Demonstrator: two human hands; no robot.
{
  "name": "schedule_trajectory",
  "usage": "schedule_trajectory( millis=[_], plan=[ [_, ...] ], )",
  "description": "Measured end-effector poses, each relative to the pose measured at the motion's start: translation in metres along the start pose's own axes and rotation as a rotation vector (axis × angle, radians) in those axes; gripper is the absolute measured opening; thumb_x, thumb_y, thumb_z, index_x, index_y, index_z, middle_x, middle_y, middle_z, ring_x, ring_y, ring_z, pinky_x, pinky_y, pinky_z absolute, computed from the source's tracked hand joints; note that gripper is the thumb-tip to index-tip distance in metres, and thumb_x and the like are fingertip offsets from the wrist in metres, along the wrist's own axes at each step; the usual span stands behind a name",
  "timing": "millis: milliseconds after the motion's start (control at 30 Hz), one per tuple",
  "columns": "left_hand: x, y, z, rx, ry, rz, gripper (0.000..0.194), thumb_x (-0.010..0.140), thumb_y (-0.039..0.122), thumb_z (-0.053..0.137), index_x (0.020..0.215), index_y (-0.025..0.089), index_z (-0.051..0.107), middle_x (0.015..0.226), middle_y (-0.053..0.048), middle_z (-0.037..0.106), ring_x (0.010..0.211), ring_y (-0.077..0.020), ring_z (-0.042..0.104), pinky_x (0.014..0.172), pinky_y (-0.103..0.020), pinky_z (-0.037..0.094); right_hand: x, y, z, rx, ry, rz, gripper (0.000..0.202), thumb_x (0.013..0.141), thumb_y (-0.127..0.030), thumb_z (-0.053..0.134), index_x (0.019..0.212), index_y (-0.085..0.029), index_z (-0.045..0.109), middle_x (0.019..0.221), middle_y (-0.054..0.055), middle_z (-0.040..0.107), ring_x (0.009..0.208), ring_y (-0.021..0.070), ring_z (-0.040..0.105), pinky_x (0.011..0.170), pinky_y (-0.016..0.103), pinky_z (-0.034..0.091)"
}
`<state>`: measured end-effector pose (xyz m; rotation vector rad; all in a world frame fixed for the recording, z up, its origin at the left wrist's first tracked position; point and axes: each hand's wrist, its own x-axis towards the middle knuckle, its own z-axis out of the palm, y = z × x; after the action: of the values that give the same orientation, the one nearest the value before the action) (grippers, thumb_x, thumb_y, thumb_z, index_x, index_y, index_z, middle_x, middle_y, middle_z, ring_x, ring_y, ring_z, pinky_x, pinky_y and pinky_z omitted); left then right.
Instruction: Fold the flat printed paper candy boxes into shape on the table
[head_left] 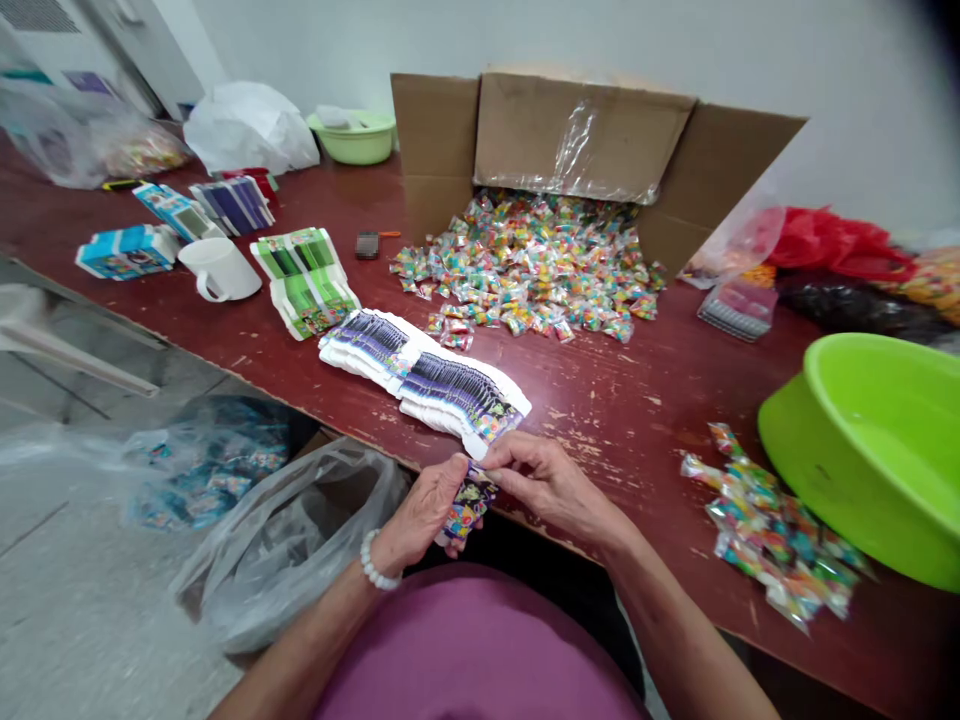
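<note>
A small purple printed carton (466, 505) is held just off the table's front edge. Wrapped round its side is my left hand (429, 510), with a white bead bracelet at the wrist. My right hand (538, 478) pinches the carton's upper end between thumb and forefinger. Just beyond the hands lies a long fanned row of flat purple cartons (457, 385). Farther left, a stack of flat green cartons (306, 280) rests on the table. Whether anything is inside the held carton cannot be seen.
A cardboard box (585, 140) on its side spills wrapped candies (540, 265) onto the red table (600, 400). More candy packets (780, 530) lie right, beside a green basin (862, 450). A white mug (221, 268) stands left. A plastic bag (300, 540) sits below the table edge.
</note>
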<state>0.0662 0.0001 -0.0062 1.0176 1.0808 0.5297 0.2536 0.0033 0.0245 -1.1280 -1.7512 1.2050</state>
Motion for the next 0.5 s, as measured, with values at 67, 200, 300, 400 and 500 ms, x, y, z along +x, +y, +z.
schedule_trajectory(
  millis=[67,200,300,400,500],
  plan=[
    [0.001,0.0,0.003,-0.067,0.041,0.015,0.068,0.082,0.078,0.041,0.089,0.013,0.06,0.059,-0.004,0.061,0.037,-0.0119,0.052,0.033,-0.022,0.043,-0.003,0.003,0.007,0.068,0.029,-0.009,0.015,0.093,-0.026,0.058,0.091,-0.02,0.072,0.092,0.004,0.067,0.085,0.0162,0.062,0.081,0.03,0.049],
    [0.003,-0.001,0.011,-0.201,0.091,0.052,0.066,0.085,0.075,0.041,0.104,0.015,0.058,0.058,0.001,0.056,0.037,-0.0131,0.051,0.033,-0.023,0.04,-0.01,0.014,0.034,0.144,0.229,-0.04,0.019,0.093,-0.029,0.06,0.109,-0.025,0.068,0.11,0.006,0.061,0.094,0.0171,0.062,0.084,0.03,0.05],
    [0.0,-0.002,0.013,-0.266,0.05,0.083,0.053,0.089,0.065,0.047,0.112,0.019,0.057,0.068,0.001,0.058,0.051,-0.0128,0.057,0.048,-0.025,0.048,-0.008,0.022,0.036,0.088,0.24,-0.074,0.016,0.092,-0.029,0.06,0.103,-0.023,0.071,0.102,0.006,0.064,0.094,0.0179,0.062,0.084,0.031,0.05],
    [-0.005,-0.002,0.01,-0.295,-0.073,0.062,0.04,0.092,0.051,0.056,0.116,0.019,0.059,0.09,-0.004,0.064,0.081,-0.0165,0.063,0.073,-0.028,0.051,0.013,0.034,0.006,0.035,0.076,0.003,0.02,0.089,-0.037,0.062,0.096,-0.022,0.074,0.091,0.004,0.068,0.084,0.0176,0.064,0.078,0.03,0.051],
    [-0.012,-0.007,0.002,-0.34,-0.189,-0.037,0.037,0.086,0.04,0.067,0.115,0.017,0.062,0.1,-0.008,0.063,0.095,-0.0197,0.059,0.082,-0.03,0.047,0.052,0.055,-0.051,-0.233,0.284,0.229,0.029,0.083,-0.045,0.065,0.099,-0.022,0.074,0.09,0.004,0.071,0.082,0.0187,0.066,0.077,0.03,0.052]
  ],
)
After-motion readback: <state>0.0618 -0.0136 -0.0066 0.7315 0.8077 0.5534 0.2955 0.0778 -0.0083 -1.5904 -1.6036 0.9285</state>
